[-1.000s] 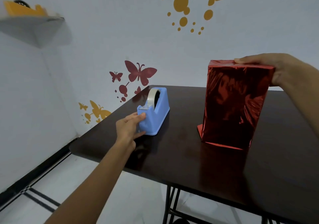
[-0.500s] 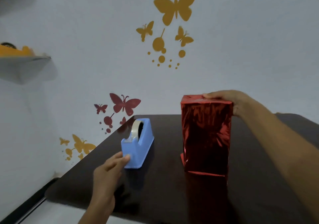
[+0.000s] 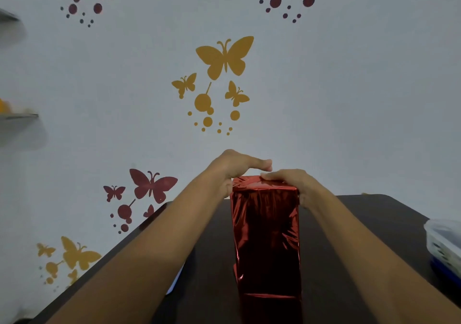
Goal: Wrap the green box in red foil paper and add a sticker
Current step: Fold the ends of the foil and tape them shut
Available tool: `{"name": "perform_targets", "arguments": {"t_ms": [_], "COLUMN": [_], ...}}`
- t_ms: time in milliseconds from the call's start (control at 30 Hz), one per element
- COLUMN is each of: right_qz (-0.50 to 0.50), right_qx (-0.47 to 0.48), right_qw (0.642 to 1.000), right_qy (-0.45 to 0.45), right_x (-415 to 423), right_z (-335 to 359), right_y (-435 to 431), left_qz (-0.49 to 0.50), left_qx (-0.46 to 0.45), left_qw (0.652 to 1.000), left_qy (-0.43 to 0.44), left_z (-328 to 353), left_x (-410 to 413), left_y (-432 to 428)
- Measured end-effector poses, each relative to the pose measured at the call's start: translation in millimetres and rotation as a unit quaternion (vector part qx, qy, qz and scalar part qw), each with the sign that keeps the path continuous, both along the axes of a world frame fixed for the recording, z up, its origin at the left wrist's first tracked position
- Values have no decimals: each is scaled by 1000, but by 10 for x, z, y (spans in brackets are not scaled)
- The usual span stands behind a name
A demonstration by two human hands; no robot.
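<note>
Box (image 3: 267, 236) in red foil (image 3: 260, 220) stands upright on the table (image 3: 379, 214) at 6 o'clock in the view, its foot running out of frame; no green shows anywhere on the near face.

At 8 o'clock from the box, a blue sliver of the dispenser (image 3: 175, 281) peeps from under the left forearm; the rest is hidden. A second ago the left hand (image 3: 232, 171) was out at that dispenser, well apart from the box; now it is at the box's top, at 11 o'clock from the near face, fingers (image 3: 259, 162) straight and stretched over the top, just above the foil; released, as far as I can see, though a clear strip of tape stuck to a fingertip would not show here, so I cannot rule one out. The right hand (image 3: 291, 184) sits at 1 o'clock, as before; it grips the top right edge, fingers curled over the creased foil and the heel against the right side, pinning the fold down. Far out at 3 o'clock, at the frame's edge, is a pale tub (image 3: 445, 244).

Both hands meeting on top suggests the top flap is about to be sealed or smoothed; the sides look wrapped; a loose flap sticks out at the foot; no sticker is visible, so that step is likely yet to come.
</note>
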State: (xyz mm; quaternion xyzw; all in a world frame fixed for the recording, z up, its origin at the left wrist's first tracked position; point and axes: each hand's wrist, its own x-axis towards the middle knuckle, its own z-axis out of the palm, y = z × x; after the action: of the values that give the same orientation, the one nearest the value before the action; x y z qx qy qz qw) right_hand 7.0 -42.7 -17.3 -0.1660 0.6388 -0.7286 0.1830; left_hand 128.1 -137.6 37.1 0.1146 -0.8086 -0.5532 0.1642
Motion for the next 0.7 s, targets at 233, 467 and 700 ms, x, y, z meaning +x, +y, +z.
{"name": "perform_targets", "arguments": {"t_ms": [233,467,700], "right_qz": [-4,5,-6], "right_qx": [-6,-16,4], "right_qw": [1000,1000,1000], "right_qy": [-8,-16,-14], "right_x": [-1,-18,-21], "right_z": [-9,-14,-6], "right_y": [-1,8,-18], "left_qz": [24,0,-28], "left_qx": [3,73,158], "left_qw": [999,991,974], "left_qy": [-45,-111,-157], "left_z": [-1,-8,-103], "left_x": [-134,-326,-493], "left_y": [-24,-164,-413]}}
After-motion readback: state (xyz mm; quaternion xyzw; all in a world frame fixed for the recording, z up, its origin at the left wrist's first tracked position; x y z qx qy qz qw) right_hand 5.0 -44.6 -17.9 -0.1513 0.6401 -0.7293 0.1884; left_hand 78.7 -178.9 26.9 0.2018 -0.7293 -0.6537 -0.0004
